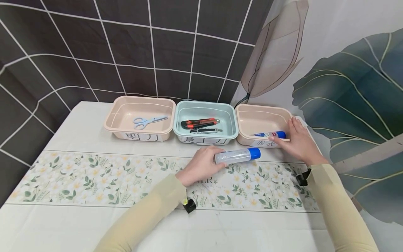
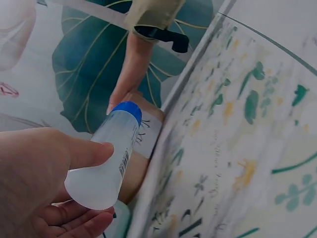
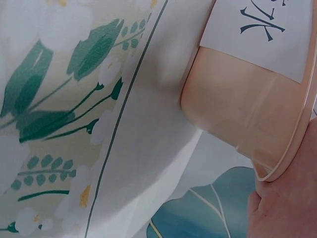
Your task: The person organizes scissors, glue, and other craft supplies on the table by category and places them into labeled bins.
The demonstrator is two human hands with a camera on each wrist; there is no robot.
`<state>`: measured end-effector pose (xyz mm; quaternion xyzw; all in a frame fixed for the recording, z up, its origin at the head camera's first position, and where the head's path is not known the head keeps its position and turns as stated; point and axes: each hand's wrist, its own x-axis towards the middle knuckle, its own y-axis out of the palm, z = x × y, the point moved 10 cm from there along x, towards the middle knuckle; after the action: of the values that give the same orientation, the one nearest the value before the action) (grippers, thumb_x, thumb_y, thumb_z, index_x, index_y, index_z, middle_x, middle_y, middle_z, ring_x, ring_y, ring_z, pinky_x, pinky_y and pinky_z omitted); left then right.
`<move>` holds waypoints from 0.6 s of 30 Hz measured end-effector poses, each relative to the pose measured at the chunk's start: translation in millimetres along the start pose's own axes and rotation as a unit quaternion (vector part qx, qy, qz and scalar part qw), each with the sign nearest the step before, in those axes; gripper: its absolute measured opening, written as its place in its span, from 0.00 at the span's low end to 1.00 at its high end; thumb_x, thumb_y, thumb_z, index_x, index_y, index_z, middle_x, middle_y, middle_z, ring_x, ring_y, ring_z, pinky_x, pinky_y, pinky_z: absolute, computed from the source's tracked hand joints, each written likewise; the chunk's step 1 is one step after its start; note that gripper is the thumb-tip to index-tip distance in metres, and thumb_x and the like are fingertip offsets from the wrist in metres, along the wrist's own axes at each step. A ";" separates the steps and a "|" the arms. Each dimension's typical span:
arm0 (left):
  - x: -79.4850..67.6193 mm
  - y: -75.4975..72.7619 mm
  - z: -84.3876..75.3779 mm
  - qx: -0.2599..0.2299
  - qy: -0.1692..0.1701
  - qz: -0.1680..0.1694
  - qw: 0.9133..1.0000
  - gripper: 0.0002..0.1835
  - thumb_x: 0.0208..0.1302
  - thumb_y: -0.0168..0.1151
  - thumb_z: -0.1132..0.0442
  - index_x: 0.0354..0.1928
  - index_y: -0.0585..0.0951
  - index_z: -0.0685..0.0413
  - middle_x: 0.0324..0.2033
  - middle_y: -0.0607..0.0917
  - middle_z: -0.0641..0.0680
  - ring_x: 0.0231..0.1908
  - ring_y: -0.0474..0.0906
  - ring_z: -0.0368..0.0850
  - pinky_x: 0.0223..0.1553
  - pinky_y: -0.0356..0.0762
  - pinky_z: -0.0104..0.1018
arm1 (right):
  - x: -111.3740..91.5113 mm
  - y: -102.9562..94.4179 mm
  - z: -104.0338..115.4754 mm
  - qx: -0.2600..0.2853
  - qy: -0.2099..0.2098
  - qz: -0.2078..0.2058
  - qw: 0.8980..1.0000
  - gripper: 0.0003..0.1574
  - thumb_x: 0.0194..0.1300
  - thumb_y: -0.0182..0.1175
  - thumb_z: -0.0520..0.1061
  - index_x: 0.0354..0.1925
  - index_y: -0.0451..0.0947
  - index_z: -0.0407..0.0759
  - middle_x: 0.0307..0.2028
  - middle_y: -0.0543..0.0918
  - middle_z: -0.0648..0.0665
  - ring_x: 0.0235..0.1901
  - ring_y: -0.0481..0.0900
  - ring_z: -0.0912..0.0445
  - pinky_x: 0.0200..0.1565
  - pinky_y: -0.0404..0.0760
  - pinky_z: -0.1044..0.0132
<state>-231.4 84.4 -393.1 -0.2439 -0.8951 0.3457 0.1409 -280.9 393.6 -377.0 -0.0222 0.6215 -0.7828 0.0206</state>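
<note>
In the head view, my left hand [image 1: 203, 164] holds a clear glue bottle [image 1: 234, 156] with a blue cap by its base end, above the flowered table strip. The left wrist view shows the thumb and fingers round the bottle [image 2: 106, 158], its cap pointing away. My right hand [image 1: 300, 143] rests at the right front corner of the right pink bin [image 1: 245, 138], thumb at the front rim and fingers extended along the right end. Inside this bin lies a blue-capped glue tube [image 1: 270, 134], partly hidden by the front wall.
A light-blue bin [image 1: 233, 127] in the middle has several utility knives [image 1: 201, 123]. Blue scissors [image 1: 149, 121] lie in the left pink bin [image 1: 110, 122]. The bins stand side by side, labelled in front, near the table's back edge [image 1: 91, 104] and the dark gridded curtain [image 1: 132, 45].
</note>
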 end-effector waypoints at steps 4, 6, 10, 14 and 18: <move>-1.5 -12.3 -4.0 -0.017 0.005 -0.020 1.000 0.28 0.63 0.73 0.53 0.63 0.82 0.56 0.48 0.84 0.53 0.41 0.77 0.46 0.45 0.74 0.37 | -0.2 0.7 -0.1 0.000 0.001 0.001 1.000 0.69 0.68 0.50 0.77 0.80 0.31 0.34 0.79 0.29 0.39 0.77 0.29 0.38 0.69 0.36 0.31; -1.2 -18.7 -5.6 -0.030 0.007 -0.034 0.999 0.28 0.62 0.74 0.53 0.63 0.82 0.56 0.48 0.84 0.52 0.39 0.76 0.46 0.43 0.74 0.37 | -0.3 0.6 -0.3 -0.001 0.002 0.000 1.000 0.69 0.67 0.50 0.77 0.80 0.31 0.34 0.79 0.29 0.39 0.77 0.29 0.38 0.69 0.36 0.31; 2.0 -29.3 -8.0 -0.060 0.006 -0.063 0.996 0.27 0.62 0.75 0.54 0.62 0.83 0.56 0.49 0.85 0.52 0.38 0.77 0.44 0.38 0.75 0.33 | 0.2 0.0 -0.6 -0.004 0.000 -0.004 1.000 0.70 0.67 0.50 0.77 0.80 0.32 0.34 0.79 0.30 0.39 0.77 0.30 0.38 0.70 0.36 0.32; 8.5 -37.7 -14.9 -0.078 0.012 -0.089 0.993 0.26 0.60 0.76 0.57 0.60 0.84 0.55 0.51 0.86 0.52 0.41 0.80 0.40 0.40 0.78 0.30 | 1.4 0.4 -0.9 -0.002 -0.001 -0.003 1.000 0.70 0.67 0.51 0.77 0.80 0.32 0.34 0.79 0.29 0.38 0.77 0.31 0.37 0.70 0.37 0.32; 21.2 -42.8 -24.6 -0.087 0.014 -0.102 0.991 0.25 0.59 0.77 0.57 0.59 0.85 0.54 0.51 0.86 0.51 0.42 0.80 0.39 0.42 0.77 0.30 | 2.8 1.1 -1.0 -0.001 -0.001 0.000 1.000 0.70 0.68 0.51 0.77 0.79 0.32 0.32 0.79 0.31 0.35 0.77 0.31 0.37 0.70 0.36 0.32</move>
<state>-253.4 81.7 -344.1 -0.1671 -0.9398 0.2470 0.1667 -283.7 394.2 -378.3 -0.0232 0.6221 -0.7823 0.0210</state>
